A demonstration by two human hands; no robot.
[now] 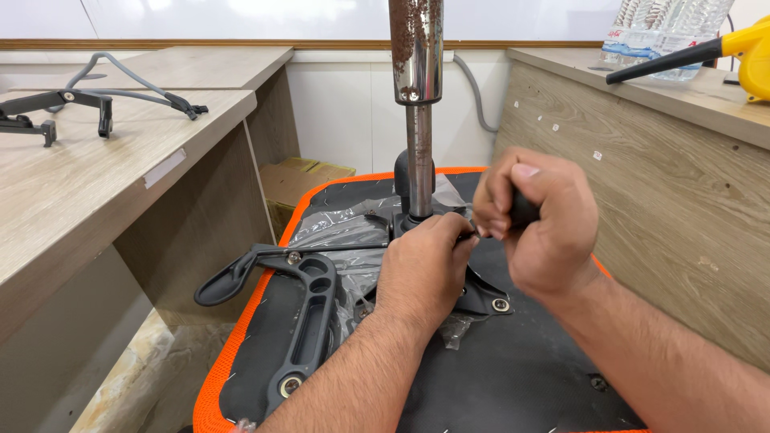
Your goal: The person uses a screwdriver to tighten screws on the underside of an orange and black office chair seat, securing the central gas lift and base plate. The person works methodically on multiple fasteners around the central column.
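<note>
Your right hand (539, 228) is clenching a black tool handle (523, 210), its tip meeting the chair mechanism (481, 295) at the gas-lift column (419, 172). Your left hand (423, 269) is pressing closed on that plate, apparently steadying it. Clear plastic wrap (341, 234) is lying just left. Far right above, bottled water (670, 32) is standing in a shrink-wrapped pack, beside a yellow blower (742, 52).

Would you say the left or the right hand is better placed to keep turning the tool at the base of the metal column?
Right, probably: the right hand grips the black tool handle, while the left hand rests on the mechanism plate.
</note>
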